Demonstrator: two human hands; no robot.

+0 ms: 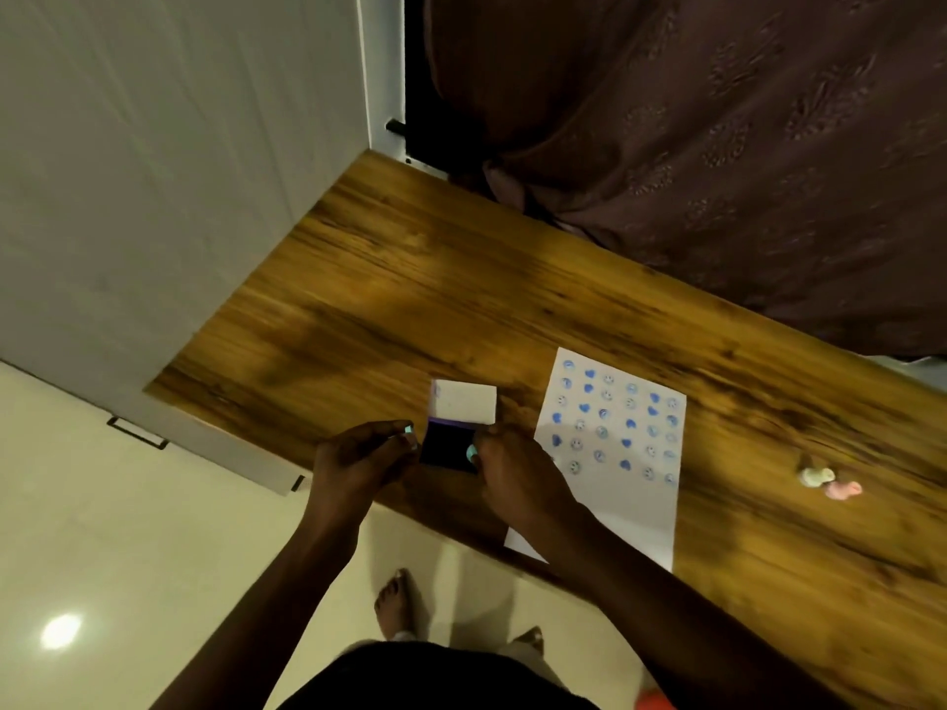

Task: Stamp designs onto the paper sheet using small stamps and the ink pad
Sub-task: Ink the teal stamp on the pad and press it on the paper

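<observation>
A small dark ink pad (447, 448) lies on the wooden table with its white lid (465, 405) swung up behind it. My left hand (358, 461) grips the pad's left side and my right hand (517, 474) grips its right side, fingertips on the pad's edge. To the right lies the white paper sheet (610, 453), covered with several rows of blue heart and smiley prints. Two small stamps, one white (815, 476) and one pink (843, 489), lie on the table further right, away from both hands.
The wooden table (410, 310) runs diagonally, with a white wall at the left and a dark patterned curtain (717, 146) behind it. Pale floor tiles and my bare feet (394, 602) show below the table's near edge.
</observation>
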